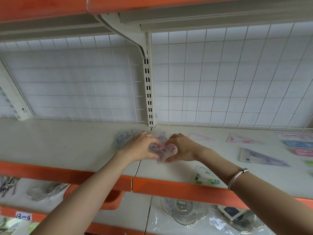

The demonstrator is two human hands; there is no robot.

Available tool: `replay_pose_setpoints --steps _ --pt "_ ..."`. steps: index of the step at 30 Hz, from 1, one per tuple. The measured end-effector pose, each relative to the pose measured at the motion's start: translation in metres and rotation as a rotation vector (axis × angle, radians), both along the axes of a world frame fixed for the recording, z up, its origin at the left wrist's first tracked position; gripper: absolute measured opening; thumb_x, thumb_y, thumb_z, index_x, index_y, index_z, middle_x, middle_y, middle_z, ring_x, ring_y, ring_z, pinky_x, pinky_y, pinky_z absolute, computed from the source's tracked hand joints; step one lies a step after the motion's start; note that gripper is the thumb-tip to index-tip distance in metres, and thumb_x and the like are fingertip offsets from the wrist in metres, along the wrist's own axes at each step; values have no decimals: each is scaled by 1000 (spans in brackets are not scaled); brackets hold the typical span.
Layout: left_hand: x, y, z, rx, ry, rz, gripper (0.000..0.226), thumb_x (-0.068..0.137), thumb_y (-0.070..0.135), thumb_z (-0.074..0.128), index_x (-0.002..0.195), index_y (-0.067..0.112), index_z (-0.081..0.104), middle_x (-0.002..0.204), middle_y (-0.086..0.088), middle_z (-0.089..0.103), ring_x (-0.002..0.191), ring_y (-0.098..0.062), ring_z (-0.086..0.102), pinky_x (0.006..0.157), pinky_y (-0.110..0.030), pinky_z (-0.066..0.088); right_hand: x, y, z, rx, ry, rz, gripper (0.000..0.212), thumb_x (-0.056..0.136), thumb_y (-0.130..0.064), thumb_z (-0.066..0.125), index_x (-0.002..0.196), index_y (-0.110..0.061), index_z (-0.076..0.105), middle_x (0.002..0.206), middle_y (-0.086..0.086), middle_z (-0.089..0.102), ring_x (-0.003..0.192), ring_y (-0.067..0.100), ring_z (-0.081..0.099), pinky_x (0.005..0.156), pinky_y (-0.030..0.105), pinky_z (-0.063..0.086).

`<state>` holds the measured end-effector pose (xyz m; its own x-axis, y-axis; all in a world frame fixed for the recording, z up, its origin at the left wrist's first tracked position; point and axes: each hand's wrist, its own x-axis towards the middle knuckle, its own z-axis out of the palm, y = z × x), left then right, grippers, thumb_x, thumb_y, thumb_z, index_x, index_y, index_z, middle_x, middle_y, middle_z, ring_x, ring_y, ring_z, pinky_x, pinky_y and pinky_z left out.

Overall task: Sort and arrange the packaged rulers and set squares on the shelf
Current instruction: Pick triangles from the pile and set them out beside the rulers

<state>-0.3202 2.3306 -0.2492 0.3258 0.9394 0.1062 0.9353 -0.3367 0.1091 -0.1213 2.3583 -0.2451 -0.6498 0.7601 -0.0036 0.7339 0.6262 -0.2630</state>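
I cannot read the blurred print on the packet [162, 149]; my left hand [142, 146] hides part of the clear pile [123, 136].

Shelf board [67, 141]: white, two panels meeting at a centre seam, with an orange strip [50, 173] along the front edge. Behind the rear edge is a white wire grid [67, 85] over a pale wall. A slotted white upright [149, 92] stands at the rear of the seam. A curved bracket [125, 34] carries the orange-edged upper shelf [42, 9]. Second upright [10, 102] at the rear left. Lower tier [135, 206] white, its strip label reading "12-4" [23, 217]. Light soft and even.
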Motion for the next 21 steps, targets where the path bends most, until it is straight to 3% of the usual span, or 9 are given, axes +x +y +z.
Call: replay_pose_setpoints --steps 12,21 --pt "3 -3 -4 89 28 24 51 81 45 70 126 25 57 129 8 58 126 -15 45 109 -33 25 -6 -3 -4 -5 61 -96 69 73 -40 77 132 -16 50 123 8 45 117 26 41 98 35 39" --pt "-3 -2 -7 86 31 95 54 82 45 68 130 27 52 140 8 50 135 -14 37 112 -35 22 33 5 4 19 197 -216 75 72 -25 80 137 -10 46 121 7 41 120 22 37 97 23 35"
